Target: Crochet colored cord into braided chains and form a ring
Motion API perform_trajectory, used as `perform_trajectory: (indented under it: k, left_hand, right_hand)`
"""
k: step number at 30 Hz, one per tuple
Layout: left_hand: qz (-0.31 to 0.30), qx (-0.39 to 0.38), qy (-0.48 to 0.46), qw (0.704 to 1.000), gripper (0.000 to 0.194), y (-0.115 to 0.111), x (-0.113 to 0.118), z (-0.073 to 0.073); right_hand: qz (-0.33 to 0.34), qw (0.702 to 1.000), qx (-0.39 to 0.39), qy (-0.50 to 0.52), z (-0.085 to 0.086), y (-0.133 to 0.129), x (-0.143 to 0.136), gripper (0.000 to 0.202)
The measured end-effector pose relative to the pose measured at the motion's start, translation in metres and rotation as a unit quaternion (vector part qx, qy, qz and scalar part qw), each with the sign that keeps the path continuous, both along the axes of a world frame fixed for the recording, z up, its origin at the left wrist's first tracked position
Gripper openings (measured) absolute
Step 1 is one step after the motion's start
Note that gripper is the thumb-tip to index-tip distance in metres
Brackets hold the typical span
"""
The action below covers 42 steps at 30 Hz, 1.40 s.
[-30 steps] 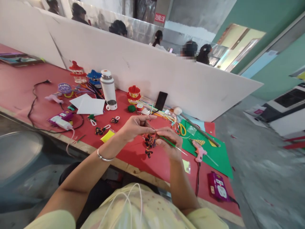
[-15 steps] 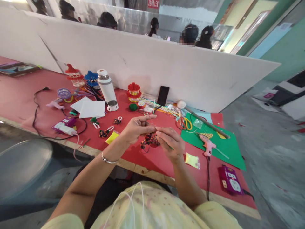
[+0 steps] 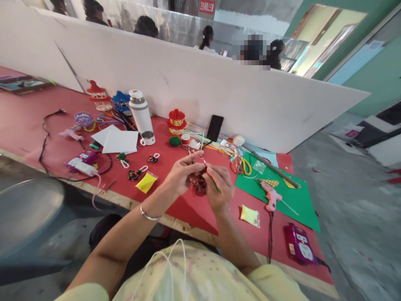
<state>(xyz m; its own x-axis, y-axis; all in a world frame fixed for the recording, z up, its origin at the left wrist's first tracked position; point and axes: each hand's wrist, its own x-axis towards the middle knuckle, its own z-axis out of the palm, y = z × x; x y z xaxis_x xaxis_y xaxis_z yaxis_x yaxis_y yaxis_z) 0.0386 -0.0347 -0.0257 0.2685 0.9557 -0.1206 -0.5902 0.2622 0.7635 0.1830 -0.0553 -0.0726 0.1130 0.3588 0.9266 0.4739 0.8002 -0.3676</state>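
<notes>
My left hand is closed, its thumb and fingers pinching a small dark multicoloured yarn piece that hangs below them in red and black tones. My right hand meets it fingertip to fingertip. It grips what looks like a thin crochet hook, whose silvery shaft points up towards the left fingers. A bit of green shows under the right palm. The fingers partly cover the yarn work. Similar yarn pieces with white bead loops lie left of my hands.
Left stand a white thermos, white cards and a purple power strip. A yellow packet lies nearby. Right are scissors, a pink glue gun on a green sheet, and another purple strip. A white partition rises behind.
Both hands have drawn closer together, the right moving slightly left. The silvery shaft now shows between them, and the yarn piece is bunched closer under the fingers. The view has shifted slightly.
</notes>
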Motion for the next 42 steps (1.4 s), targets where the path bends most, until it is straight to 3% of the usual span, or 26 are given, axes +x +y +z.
perform_trajectory:
  k: [4, 8, 19, 23, 31, 42]
  left_hand:
    - [-0.060, -0.028, -0.004, 0.998, 0.061, 0.006, -0.015, 0.004]
    - [-0.073, -0.038, -0.002, 0.997, 0.060, 0.008, -0.021, 0.008]
    - [-0.092, -0.051, -0.022, 0.994, 0.056, 0.008, -0.020, 0.007]
    - [-0.076, -0.049, -0.006, 0.996, 0.052, 0.010, -0.022, 0.008]
    - [-0.080, 0.024, 0.064, 0.994, 0.047, 0.015, -0.030, 0.012]
    - [-0.141, 0.067, 0.125, 0.980, 0.048, 0.022, -0.039, 0.014]
  right_hand:
    - [0.103, 0.992, -0.073, 0.006, -0.003, 0.002, 0.015, 0.034]
    - [0.130, 0.989, -0.069, -0.001, -0.003, 0.002, 0.025, 0.034]
    - [0.086, 0.996, -0.032, -0.003, -0.004, -0.001, 0.020, 0.026]
    - [0.077, 0.995, -0.053, -0.028, -0.001, -0.002, 0.024, 0.022]
    - [0.108, 0.989, -0.068, -0.080, 0.012, -0.003, 0.037, 0.028]
    - [0.155, 0.977, -0.095, -0.115, 0.027, -0.012, 0.049, 0.033]
